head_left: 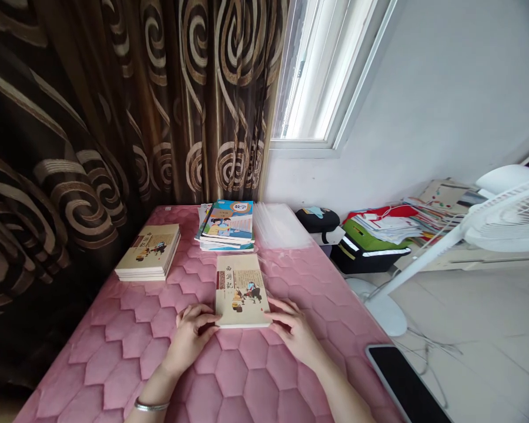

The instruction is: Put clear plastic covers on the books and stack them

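A cream paperback book [241, 294] with dark Chinese characters and small painted figures on its cover lies flat on the pink quilted surface [231, 373]. At its lower left corner, my left hand [193, 330] pinches the edge between thumb and fingers; a silver bangle circles that wrist. My right hand [294, 329] grips the lower right corner, thumb by the bottom edge and fingers along the side. To the left sits a stack of similar cream books [149, 252]. Behind the held book is a pile of colourful textbooks [229, 226], a blue one on top.
Clear plastic sleeves [282, 226] lie right of the textbooks. A black phone or tablet [405, 382] rests at the right edge. Beyond it stand a white fan [436, 252] with cables on the floor and a black-green box [374, 241] with papers. Patterned curtains [194, 106] hang behind.
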A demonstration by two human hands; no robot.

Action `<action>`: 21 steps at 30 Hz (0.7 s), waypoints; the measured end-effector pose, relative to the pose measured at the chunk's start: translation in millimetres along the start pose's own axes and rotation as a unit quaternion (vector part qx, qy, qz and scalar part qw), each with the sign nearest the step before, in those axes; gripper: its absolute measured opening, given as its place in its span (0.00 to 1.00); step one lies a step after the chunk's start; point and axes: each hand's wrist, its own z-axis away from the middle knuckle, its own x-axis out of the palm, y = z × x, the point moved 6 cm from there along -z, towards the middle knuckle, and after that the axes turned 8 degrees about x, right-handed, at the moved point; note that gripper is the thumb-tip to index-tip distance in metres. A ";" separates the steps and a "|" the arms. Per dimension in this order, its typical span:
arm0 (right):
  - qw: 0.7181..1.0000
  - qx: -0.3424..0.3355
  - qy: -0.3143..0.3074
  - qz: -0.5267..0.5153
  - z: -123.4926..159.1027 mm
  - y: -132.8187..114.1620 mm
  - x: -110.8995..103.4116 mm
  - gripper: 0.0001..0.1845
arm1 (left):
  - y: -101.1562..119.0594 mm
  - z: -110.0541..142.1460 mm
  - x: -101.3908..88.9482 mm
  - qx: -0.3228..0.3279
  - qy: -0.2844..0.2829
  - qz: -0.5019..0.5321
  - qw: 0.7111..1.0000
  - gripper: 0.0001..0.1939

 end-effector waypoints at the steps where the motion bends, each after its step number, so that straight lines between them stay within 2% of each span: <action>1: 1.000 0.001 -0.004 -0.003 0.1 -1.1 -1.2 0.13 | -0.5 -0.1 0.5 0.001 0.001 0.000 1.000 0.12; 6: 0.999 0.012 -0.040 -0.019 -15.3 -13.1 -6.3 0.10 | -2.4 0.0 1.6 0.002 0.007 -0.007 1.000 0.11; 8: 0.999 0.004 -0.032 0.009 -35.4 -19.2 -6.4 0.11 | -2.9 -0.1 1.7 0.000 0.011 -0.009 1.000 0.12; 11: 0.998 -0.012 -0.016 0.057 -79.7 -23.5 -0.6 0.10 | -3.5 -0.2 1.5 0.000 0.019 -0.005 1.000 0.11; 16: 0.994 0.050 -0.029 0.096 -155.4 -4.8 17.7 0.14 | -5.7 0.2 3.8 -0.005 0.014 0.001 1.000 0.11; 18: 0.992 0.068 -0.041 0.095 -173.9 3.3 23.8 0.15 | -6.2 0.5 4.5 -0.006 0.011 0.001 1.000 0.12; 21: 0.990 0.090 -0.051 0.095 -186.9 10.8 28.0 0.16 | -5.9 1.0 4.5 -0.003 0.009 0.001 1.000 0.12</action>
